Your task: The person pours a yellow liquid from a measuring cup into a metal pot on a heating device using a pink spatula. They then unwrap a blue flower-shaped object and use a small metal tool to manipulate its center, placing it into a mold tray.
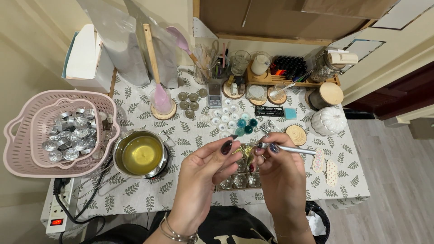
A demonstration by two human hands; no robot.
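Silver and slim, a metal tool (289,149) lies across the fingertips of the right hand (280,174) at centre frame, its shaft pointing right. The left hand (203,174), just beside it, has thumb and fingers pinched narrow; whether anything small sits between them cannot be told. Directly under both hands, lower centre, a tray of small glass cups (239,178) rests on the leaf-print tablecloth (190,131). To the left stands a steel pot of yellow liquid (141,154), and at far left a pink basket (27,135) holds silver tealight cups (70,135).
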